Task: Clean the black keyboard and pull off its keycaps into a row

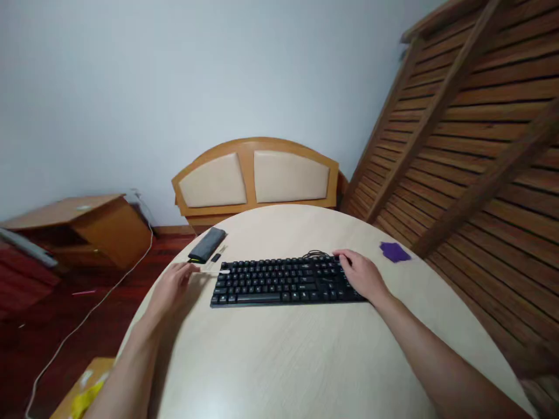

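Wall (262,70) fills the back, pale and plain, and leaning in on the right we have a big slatted wooden panel (471,116). Up front, the round pale table (271,355) takes centre stage, a headboard (248,174) with two cream pads standing behind it and a wooden cabinet (109,227) off to the left. Now to the heart of it: the black keyboard (275,282), flat on the tabletop, squarely between the two hands, its long side facing the person. Right hand (364,276) is over its right-hand end, thumb side at the far corner; whether it grips or merely rests, I can't tell from this angle. Left hand (174,282) is clear of the opposite end, just beside it, fingers pinched on something slim. The two hands are well apart, the keyboard's width dividing them. A dark folded pouch (207,244) lies just beyond the left hand, a purple cloth (394,251) out past the right, and a coil of black cable (315,254) behind the keyboard. And that pinched item: a thin white-tipped stick (213,272), pointing across the upper left keys. Smallest of all, a little black piece (215,257) beside the pouch.
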